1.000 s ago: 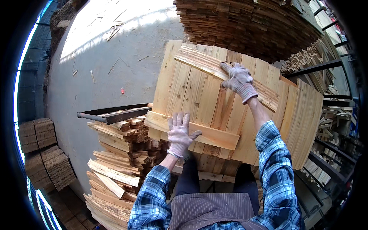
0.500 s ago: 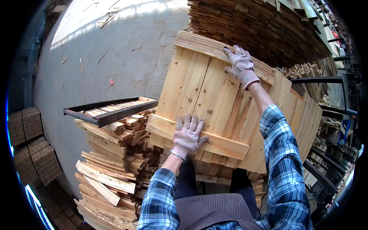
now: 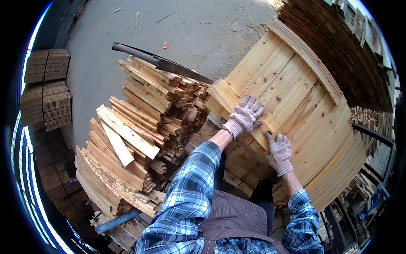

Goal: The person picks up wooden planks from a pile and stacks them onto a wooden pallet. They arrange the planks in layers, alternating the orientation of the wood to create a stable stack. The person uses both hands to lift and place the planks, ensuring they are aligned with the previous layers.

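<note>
Several pale boards lie side by side as a wooden panel [image 3: 292, 89]. A narrow wooden slat [image 3: 225, 94] runs across its near edge, and another slat [image 3: 313, 57] crosses the far edge. My left hand [image 3: 245, 113], in a pale work glove, rests on the near slat with its fingers stretched out. At the right end of that same slat, my gloved right hand [image 3: 279, 153] has its fingers bent around the wood. The underside of the right hand's grip is hidden.
To the left stands a tall pile of cut wood strips [image 3: 139, 110], with a dark metal bar [image 3: 169, 67] at its far side. Stacked boards [image 3: 338, 46] rise at the far right. Brown bundles [image 3: 57, 103] sit at the far left, across the grey floor [image 3: 101, 63].
My right hand has come from the far slat to the right end of the near slat. My left hand stays on the near slat. The view has turned left.
</note>
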Demonstrator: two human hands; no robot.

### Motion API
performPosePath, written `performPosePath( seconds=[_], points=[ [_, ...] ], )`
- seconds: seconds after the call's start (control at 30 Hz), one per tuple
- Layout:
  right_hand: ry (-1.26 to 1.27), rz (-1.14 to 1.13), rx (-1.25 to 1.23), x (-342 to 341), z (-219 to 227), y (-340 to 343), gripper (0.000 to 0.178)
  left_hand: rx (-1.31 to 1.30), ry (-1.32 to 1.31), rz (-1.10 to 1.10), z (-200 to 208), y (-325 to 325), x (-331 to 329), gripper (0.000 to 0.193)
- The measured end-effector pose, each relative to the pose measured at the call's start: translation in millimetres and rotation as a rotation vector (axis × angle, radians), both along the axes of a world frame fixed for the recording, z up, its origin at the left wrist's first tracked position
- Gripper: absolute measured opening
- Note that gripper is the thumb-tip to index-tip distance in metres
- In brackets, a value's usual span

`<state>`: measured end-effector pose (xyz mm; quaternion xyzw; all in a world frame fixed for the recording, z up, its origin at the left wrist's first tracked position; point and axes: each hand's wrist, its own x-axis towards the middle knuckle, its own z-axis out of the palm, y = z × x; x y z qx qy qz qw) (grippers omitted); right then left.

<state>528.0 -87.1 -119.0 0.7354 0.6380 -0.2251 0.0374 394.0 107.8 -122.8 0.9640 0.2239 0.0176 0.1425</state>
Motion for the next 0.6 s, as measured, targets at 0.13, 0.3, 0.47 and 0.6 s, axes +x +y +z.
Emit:
performPosePath(
  seconds=[0.13,0.3,0.47,0.6],
  points=[
    [-0.072,-0.064,-0.019,-13.4,15.3,5.7,0.092,-0.081,-0.050,0.265,45.4,-31.9,-18.5,0.063],
    [-0.006,0.008,-0.189,2.0,38.7,39.6,0.086,-0.352,-0.222,0.892,113.5,-137.7,-126.7,0.066],
    [0.510,-0.021,-0.154,-38.5,80.5,82.1,0.075,-0.368,-0.278,1.737,153.7,-289.8,-270.3,0.062],
    [0.925,-0.062,-0.457,-117.4,103.2,79.0,0.073,-0.020,-0.890,2.217,159.0,-391.1,-359.2,0.060]
  ],
)
